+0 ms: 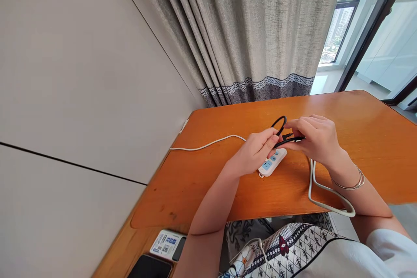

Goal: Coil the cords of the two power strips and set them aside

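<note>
A black cable (289, 140) is bundled in loops between my two hands above the table. My left hand (256, 151) is closed around one end of the bundle, and a loop sticks up past its fingers. On the other side, my right hand (316, 135) pinches the cable with its thumb and fingers. A small black plug end (287, 136) shows between the hands; its exact type is too small to tell. Just beneath them lies a white power strip (273, 163) with blue sockets, partly hidden by my left hand.
The strip's white cord (208, 143) runs left across the orange wooden table (195, 182), and more white cord loops near the right front edge. A phone (150, 267) and a labelled box (167, 244) lie lower left. A curtain (260, 30) hangs behind; a pale panel stands left.
</note>
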Available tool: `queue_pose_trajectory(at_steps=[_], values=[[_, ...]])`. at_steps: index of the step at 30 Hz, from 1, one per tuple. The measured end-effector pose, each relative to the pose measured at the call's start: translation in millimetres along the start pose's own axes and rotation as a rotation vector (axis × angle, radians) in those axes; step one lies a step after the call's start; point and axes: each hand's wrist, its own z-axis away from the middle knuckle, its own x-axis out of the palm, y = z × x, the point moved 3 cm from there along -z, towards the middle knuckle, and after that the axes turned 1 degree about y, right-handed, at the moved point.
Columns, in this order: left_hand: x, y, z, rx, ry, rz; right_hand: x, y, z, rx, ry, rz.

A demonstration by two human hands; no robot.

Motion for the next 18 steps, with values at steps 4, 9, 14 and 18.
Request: queue_pose_trajectory(at_steps=[4, 9, 14, 18], values=[[-3.1, -2.1, 0.2, -0.021, -0.191, 0.064, -3.3, 6.6, -0.1, 0.025, -0.122, -0.24], [-11.4, -8.9, -0.3, -0.089, -0.208, 0.486, -6.0, 24.7, -4.6, 0.073, -0.044, -0.391], [-12.4, -13.7, -1.5, -0.105, -0.101, 0.777, 24.9, 41.8, -9.1, 0.277, 0.06, -0.549], [-20.2, -16.7, -3.1, -0.06, 0.222, 0.742, 61.6, 31.4, -6.3, 0.306, -0.132, -0.746]])
